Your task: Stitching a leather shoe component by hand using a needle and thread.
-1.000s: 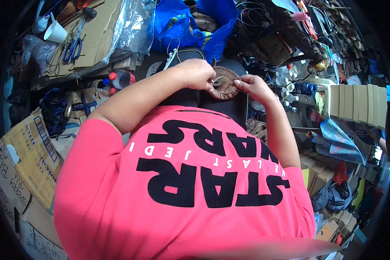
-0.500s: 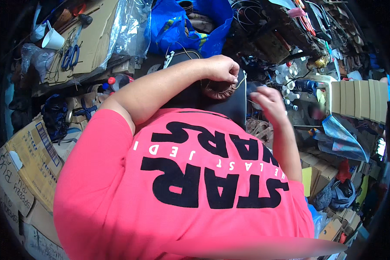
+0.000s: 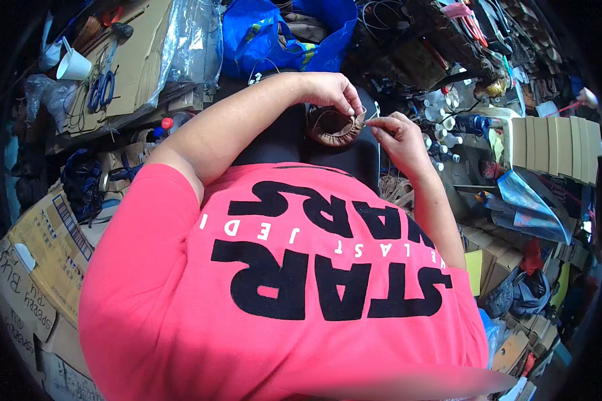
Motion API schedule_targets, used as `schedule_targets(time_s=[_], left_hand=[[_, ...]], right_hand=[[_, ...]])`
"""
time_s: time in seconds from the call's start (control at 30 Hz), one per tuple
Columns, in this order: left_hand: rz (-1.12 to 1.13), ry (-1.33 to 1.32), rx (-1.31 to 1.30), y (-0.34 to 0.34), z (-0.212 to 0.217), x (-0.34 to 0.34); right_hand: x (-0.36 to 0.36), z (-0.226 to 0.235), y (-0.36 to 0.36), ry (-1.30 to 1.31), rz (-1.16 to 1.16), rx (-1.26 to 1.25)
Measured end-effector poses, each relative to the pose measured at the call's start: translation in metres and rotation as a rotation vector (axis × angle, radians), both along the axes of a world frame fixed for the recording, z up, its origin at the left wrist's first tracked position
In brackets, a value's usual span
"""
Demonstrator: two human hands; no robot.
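Two hands work on a small brown leather piece (image 3: 334,127) over the dark lap. The left hand (image 3: 331,90) pinches its edge; the right hand (image 3: 394,130) pinches a thin thread beside it. Stitching looks unfinished.

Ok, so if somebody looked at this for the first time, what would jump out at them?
First the bright pink shirt with big black lettering, filling the lower middle. Just above it, both hands meet over a small brown leather piece: the left hand pinches its rim, and the right hand pinches something thin at its edge. Clutter rings them, with a blue bag at the top and cardboard boxes at the lower left.
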State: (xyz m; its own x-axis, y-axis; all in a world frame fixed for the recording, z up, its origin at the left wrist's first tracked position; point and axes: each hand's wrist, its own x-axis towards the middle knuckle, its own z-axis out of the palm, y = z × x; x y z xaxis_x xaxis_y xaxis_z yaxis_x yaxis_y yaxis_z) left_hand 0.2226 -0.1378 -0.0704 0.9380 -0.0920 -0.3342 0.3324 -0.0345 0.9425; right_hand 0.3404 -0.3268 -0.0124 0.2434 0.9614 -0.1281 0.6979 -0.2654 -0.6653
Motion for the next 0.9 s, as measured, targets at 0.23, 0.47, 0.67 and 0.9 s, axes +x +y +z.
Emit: schedule_targets(time_s=[0.23,0.47,0.67,0.9], left_hand=[[-0.009,0.015,-0.054,0.000,-0.003,0.000],[-0.031,0.011,-0.025,-0.001,-0.004,0.005],[-0.055,0.000,-0.013,-0.003,-0.010,0.011],[-0.079,-0.020,0.097,-0.004,-0.011,0.014]], right_hand=[[0.001,0.008,0.007,-0.050,0.034,-0.061],[-0.004,0.002,0.007,-0.078,0.014,-0.028],[0.009,0.002,0.009,-0.026,0.028,-0.050],[0.013,-0.005,0.016,0.058,0.087,-0.103]])
